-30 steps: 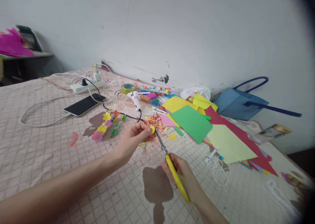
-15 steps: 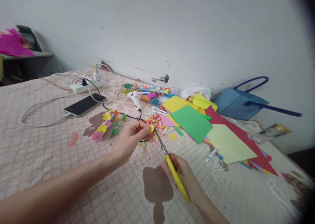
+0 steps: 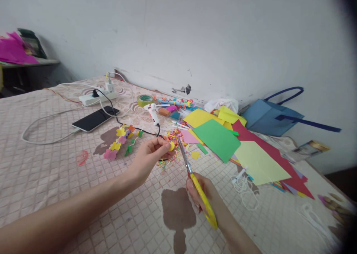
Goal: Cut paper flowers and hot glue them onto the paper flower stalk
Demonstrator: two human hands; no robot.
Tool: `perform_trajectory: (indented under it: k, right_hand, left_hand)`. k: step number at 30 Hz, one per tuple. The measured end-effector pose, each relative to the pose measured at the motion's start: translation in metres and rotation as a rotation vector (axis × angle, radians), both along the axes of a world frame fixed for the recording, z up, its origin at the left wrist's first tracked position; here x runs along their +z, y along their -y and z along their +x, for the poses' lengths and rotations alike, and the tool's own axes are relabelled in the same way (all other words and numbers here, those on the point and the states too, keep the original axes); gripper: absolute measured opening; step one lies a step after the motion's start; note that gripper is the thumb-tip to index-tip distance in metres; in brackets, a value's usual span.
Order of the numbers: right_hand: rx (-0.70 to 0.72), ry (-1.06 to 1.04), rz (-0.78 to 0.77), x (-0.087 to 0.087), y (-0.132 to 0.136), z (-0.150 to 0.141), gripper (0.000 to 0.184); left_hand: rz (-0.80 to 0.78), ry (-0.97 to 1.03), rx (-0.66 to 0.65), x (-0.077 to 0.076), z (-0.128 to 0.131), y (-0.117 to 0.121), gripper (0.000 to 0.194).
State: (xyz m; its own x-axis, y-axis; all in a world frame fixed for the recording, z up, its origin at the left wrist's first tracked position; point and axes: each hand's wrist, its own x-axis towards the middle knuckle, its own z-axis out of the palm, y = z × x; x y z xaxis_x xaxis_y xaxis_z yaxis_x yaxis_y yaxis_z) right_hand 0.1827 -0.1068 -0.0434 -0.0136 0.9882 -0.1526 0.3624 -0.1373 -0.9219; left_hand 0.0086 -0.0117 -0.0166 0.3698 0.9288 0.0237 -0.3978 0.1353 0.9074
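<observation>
My left hand (image 3: 150, 156) pinches a small yellow paper piece (image 3: 172, 146) between thumb and fingers, above a heap of coloured paper scraps (image 3: 174, 138). My right hand (image 3: 206, 200) grips the yellow-handled scissors (image 3: 196, 185). The scissor blades point up and away, and their tips lie just right of the yellow piece, apart from it.
Coloured paper sheets (image 3: 220, 138) are fanned out at right, with a blue bag (image 3: 267, 114) behind them. A glue gun (image 3: 153, 112), tape roll (image 3: 145, 99), phone (image 3: 95, 119), power strip (image 3: 97, 96) and a paper flower garland (image 3: 121, 140) lie on the patterned cloth (image 3: 41, 164). White string (image 3: 245, 189) is at right.
The scissors have swung slightly to the right and come off the yellow piece, which my left hand still pinches in the same place.
</observation>
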Motion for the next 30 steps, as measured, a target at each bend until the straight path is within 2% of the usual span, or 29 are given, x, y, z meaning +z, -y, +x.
perform_trajectory:
  k: [7,13,22,30]
  right_hand:
    - [0.083,0.030,-0.005,0.011,0.002,0.001,0.042]
    - [0.103,0.086,-0.033,0.013,0.002,0.005,0.041]
    - [0.075,0.064,-0.064,0.026,0.002,0.001,0.039]
    - [0.064,0.088,-0.079,0.026,0.001,0.001,0.033]
  left_hand:
    - [0.015,-0.020,-0.019,0.004,-0.002,0.001,0.016]
    - [0.030,-0.034,-0.048,0.006,-0.004,-0.003,0.017]
    - [0.045,-0.026,-0.080,0.006,-0.005,-0.006,0.016]
    - [0.042,-0.043,-0.088,0.008,-0.006,-0.007,0.016]
